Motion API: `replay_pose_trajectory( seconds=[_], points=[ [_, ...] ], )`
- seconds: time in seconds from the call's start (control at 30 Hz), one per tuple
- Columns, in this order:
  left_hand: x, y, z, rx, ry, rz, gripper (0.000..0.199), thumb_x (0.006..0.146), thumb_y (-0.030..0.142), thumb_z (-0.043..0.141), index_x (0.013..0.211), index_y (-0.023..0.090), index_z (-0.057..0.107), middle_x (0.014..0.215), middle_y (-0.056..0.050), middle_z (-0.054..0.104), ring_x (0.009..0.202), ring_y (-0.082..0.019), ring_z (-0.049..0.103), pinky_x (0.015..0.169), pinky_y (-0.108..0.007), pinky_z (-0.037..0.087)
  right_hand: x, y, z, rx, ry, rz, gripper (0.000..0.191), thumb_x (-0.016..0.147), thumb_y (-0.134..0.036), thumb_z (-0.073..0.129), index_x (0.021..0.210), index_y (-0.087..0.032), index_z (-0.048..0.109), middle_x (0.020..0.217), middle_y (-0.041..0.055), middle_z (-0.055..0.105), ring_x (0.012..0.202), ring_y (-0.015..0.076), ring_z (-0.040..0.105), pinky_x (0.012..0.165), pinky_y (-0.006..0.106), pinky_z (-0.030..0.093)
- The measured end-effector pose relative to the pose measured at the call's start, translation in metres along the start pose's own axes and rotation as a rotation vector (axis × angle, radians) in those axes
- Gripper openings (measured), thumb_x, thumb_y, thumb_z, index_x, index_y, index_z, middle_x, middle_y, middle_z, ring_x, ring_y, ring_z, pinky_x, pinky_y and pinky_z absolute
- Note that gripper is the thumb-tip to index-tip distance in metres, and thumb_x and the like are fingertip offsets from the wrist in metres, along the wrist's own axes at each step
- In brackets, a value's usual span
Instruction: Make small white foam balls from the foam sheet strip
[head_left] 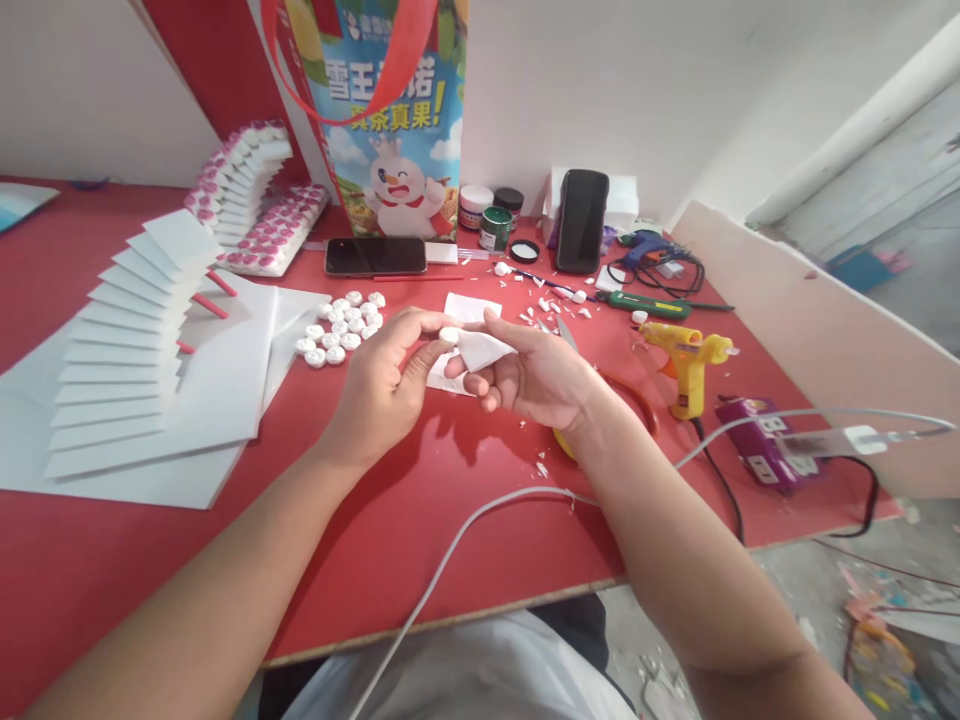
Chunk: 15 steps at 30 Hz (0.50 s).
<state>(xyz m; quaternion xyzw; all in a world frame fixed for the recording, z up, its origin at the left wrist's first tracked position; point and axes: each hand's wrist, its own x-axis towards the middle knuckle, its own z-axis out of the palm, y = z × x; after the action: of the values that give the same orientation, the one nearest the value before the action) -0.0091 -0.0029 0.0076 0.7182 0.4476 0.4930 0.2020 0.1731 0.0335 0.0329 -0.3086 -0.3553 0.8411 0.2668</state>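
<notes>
Between my two hands, above the red table, is a white paper strip (486, 350) with one end rolled into a small coil. My left hand (390, 375) pinches the coiled end between thumb and fingers. With thumb and fingers, my right hand (536, 372) holds the strip's loose end. White paper pieces (472, 306) lie on the table beneath my hands. Left of them sits a cluster of small white paper rolls (341, 328), like rosebuds. Scissors lie partly hidden under my right forearm, an orange handle (637, 396) showing.
A yellow glue gun (686, 362) and a purple box (765, 440) stand at right. A white cable (480, 515) crosses in front. Behind are phones (375, 256), paint jars (495, 228) and a printed bag (397, 150). Fanned white paper (120, 345) lies at left; paper scraps litter the table.
</notes>
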Motion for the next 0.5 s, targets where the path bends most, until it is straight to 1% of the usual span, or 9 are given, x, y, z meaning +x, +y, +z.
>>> replay_pose_trajectory(
  seconds=[0.1, 0.27, 0.4, 0.5],
  points=[
    [0.000, -0.001, 0.000, -0.004, -0.007, -0.002, 0.017, 0.100, 0.026, 0.054, 0.107, 0.020, 0.068, 0.102, -0.005, 0.072, 0.095, -0.019, 0.066, 0.087, -0.031, 0.051, -0.002, 0.001, 0.003, 0.013, 0.009, -0.026, 0.033, 0.103, -0.046, 0.047, 0.097, -0.016, 0.061, 0.078, 0.0021, 0.067, 0.055, 0.0096, 0.054, 0.047, 0.020, 0.053],
    [0.000, 0.000, 0.001, -0.056, -0.028, -0.031, 0.018, 0.100, 0.029, 0.054, 0.108, 0.021, 0.069, 0.106, -0.005, 0.073, 0.096, -0.019, 0.067, 0.088, -0.032, 0.052, -0.005, 0.002, 0.004, 0.002, -0.003, -0.042, 0.021, 0.098, -0.036, 0.061, 0.095, -0.016, 0.064, 0.078, -0.0019, 0.056, 0.054, 0.0063, 0.043, 0.047, 0.018, 0.051],
    [0.000, 0.002, 0.000, -0.068, -0.040, -0.046, 0.020, 0.101, 0.032, 0.053, 0.108, 0.022, 0.069, 0.105, -0.006, 0.073, 0.095, -0.020, 0.067, 0.088, -0.034, 0.051, -0.009, 0.000, 0.002, -0.031, 0.001, -0.059, 0.018, 0.092, -0.033, 0.069, 0.094, -0.015, 0.067, 0.080, -0.0019, 0.053, 0.057, 0.0058, 0.041, 0.047, 0.017, 0.047],
    [0.000, 0.003, 0.000, -0.079, -0.052, -0.076, 0.020, 0.101, 0.033, 0.053, 0.106, 0.021, 0.069, 0.103, -0.006, 0.072, 0.094, -0.021, 0.066, 0.087, -0.034, 0.051, -0.011, -0.001, 0.000, -0.117, -0.013, -0.068, 0.021, 0.085, -0.032, 0.077, 0.094, -0.015, 0.069, 0.078, -0.0023, 0.050, 0.057, 0.0055, 0.036, 0.048, 0.018, 0.045]
  ],
)
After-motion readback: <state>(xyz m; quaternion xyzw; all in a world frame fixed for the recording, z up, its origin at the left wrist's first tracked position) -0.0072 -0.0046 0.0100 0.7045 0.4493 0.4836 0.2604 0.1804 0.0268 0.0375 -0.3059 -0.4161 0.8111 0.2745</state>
